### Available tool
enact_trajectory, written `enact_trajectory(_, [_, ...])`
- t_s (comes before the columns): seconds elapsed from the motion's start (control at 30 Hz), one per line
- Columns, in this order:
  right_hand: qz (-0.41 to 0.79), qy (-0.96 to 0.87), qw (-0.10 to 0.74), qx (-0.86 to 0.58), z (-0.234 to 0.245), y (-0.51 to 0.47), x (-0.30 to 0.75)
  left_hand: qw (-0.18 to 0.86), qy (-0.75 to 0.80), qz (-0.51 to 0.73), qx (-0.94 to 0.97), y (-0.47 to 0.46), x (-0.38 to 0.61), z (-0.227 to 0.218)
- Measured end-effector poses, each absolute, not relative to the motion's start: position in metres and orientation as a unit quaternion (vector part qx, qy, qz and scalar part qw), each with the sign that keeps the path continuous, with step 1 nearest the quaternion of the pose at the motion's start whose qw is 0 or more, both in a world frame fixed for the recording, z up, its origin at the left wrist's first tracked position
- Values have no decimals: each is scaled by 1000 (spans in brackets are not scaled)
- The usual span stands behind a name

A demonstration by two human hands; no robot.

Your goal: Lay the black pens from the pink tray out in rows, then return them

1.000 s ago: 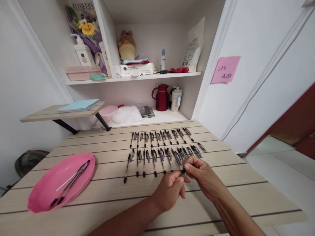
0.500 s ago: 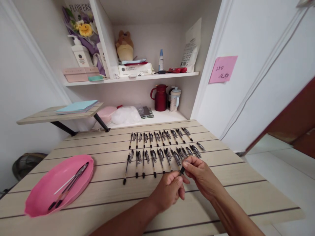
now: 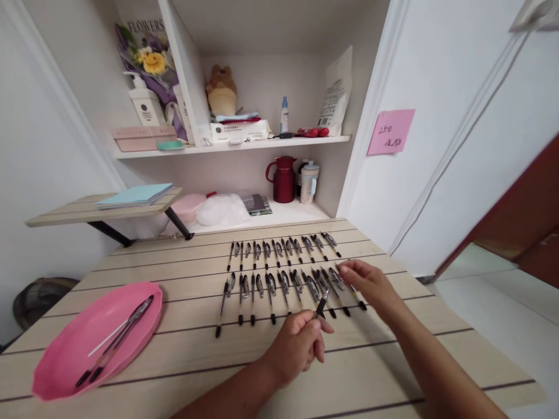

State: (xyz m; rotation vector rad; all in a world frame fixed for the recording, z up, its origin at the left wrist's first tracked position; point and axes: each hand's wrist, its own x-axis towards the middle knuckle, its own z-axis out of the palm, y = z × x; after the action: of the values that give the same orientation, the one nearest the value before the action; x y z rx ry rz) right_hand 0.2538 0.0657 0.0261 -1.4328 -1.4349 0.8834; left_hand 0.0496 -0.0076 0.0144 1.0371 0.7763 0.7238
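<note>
My left hand (image 3: pixel 297 343) is closed around an uncapped pen (image 3: pixel 322 305); its black grip and metal tip point up and away from me, and the palm hides the rest. My right hand (image 3: pixel 367 285) reaches over the right end of the near row of pens. Its thumb and fingers are pinched together beside a clear pen cap (image 3: pixel 336 278), and whatever may be between the fingertips is hidden. An uncapped pen (image 3: pixel 357 297) lies partly under that hand. Several more pens (image 3: pixel 271 294) lie in two rows, each beside its cap.
At the left stands a pink tray (image 3: pixel 148 331) with pens and a thin white stick in it. A small raised shelf (image 3: pixel 65 214) carries blue paper (image 3: pixel 135 195). Behind the striped table (image 3: pixel 227 384) are shelves with a red jug (image 3: pixel 283 180) and a light-coloured cup (image 3: pixel 308 183).
My right hand has left the pen tip held by my left hand and moved right and slightly up, to the end of the near row. The left hand keeps its hold, its pen tip now showing.
</note>
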Motion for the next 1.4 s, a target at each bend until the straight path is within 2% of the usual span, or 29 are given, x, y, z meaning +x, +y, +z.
enact_trajectory(0.1, [125,-566,336,-743,14,105,287,735,358,326,475,-7,49,13])
enact_trajectory(0.2, [93,-568,260,-775,0,130,303,732,360,326,477,-6,48,12])
enact_trajectory(0.4, [155,-570,286,-755,4,126,301,730,361,336,473,-5,47,13])
enact_trajectory(0.47, [218,-569,345,-714,18,111,288,730,361,334,474,-6,47,15])
enact_trajectory(0.53, [389,-520,501,-572,34,90,267,732,362,330,474,-7,47,17])
enact_trajectory(0.57, [442,-498,543,-512,42,79,256,732,362,329,474,-7,47,17])
enact_trajectory(0.63, [476,-477,580,-458,54,59,234,732,362,330,473,-8,47,19])
enact_trajectory(0.83, [472,-519,563,-437,66,32,208,729,352,333,483,-8,46,19])
enact_trajectory(1.23, [508,-570,474,-438,51,14,194,728,349,338,484,-7,47,18])
enact_trajectory(1.4, [523,-557,484,-426,48,6,189,704,370,336,505,-8,45,20])
